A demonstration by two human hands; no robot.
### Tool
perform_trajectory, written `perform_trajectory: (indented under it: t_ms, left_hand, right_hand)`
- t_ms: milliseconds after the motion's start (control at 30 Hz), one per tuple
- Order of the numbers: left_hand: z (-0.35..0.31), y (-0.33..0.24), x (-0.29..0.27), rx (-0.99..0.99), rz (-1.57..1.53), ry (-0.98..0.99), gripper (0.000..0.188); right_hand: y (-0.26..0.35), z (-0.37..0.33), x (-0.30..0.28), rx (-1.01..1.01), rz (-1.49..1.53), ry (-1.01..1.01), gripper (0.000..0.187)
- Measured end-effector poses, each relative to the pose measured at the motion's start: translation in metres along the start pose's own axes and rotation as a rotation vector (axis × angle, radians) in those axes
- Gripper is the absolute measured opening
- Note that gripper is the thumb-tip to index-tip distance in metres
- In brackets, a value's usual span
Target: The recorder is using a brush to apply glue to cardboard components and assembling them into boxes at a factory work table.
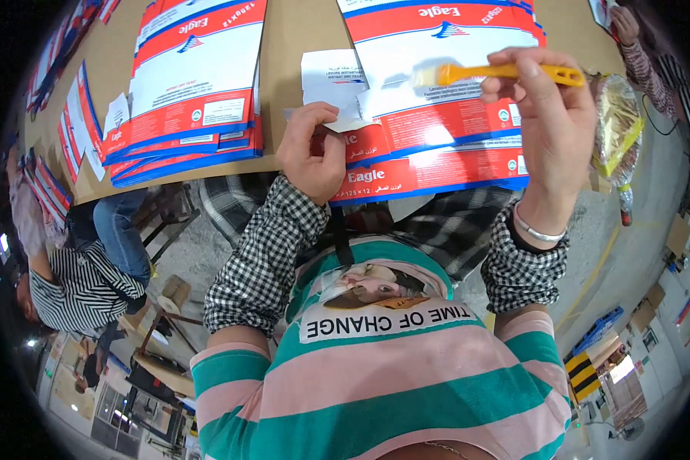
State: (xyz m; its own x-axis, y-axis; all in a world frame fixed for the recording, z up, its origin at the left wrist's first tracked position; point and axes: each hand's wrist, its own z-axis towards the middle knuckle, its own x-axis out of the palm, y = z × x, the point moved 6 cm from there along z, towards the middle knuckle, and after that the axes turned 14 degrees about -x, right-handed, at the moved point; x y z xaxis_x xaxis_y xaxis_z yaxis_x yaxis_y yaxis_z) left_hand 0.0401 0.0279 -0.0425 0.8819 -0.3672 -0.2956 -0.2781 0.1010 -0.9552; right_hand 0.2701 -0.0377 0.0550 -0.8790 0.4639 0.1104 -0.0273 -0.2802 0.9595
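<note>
Brown cardboard worktop (299,31) fills the upper half of the head view, concrete floor below and to the right.

Right hand (548,115) at about 2 o'clock: fingers curled and pressed together around the handle of an orange-handled brush (498,73), thumb on top. Brush lies roughly level, pale bristles pointing toward 9 o'clock, raised over the stack of flat red-white-blue cartons (437,115) in front of the person. Silver bangle (539,230) on that wrist.

Left hand (312,149) near centre, slightly toward 11 o'clock: fingers bent, pinching the lower edge of a small white paper label (333,80) that rests on the near carton's left end. Brush bristles sit just right of the label; can't tell if they touch the carton.

Second stack of the same flat cartons (195,84) at 10–11 o'clock, well apart from the hands. More flats and white slips along the table edge at 9–10 o'clock.

Clear plastic bag with yellow contents (617,123) at 3 o'clock, just beside the right hand, hanging off the table edge.

Another person's hand and patterned sleeve (636,46) at 1–2 o'clock on the table corner. A seated person in a striped top (77,284) at 8 o'clock, beside the table.

Both forearms in black-and-white checked sleeves (261,253), striped pink-green top below.
</note>
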Motion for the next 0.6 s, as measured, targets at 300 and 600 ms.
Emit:
perform_trajectory:
  t_ms: [300,600]
  left_hand:
    - [0.003,0.005,0.003,0.008,-0.045,-0.022,0.02]
    - [0.0,-0.011,0.001,0.197,0.051,-0.116,0.024]
  right_hand:
    - [-0.049,-0.035,0.017,0.198,0.006,-0.271,0.023]
    - [-0.046,-0.04,0.008,0.269,-0.033,-0.329,0.02]
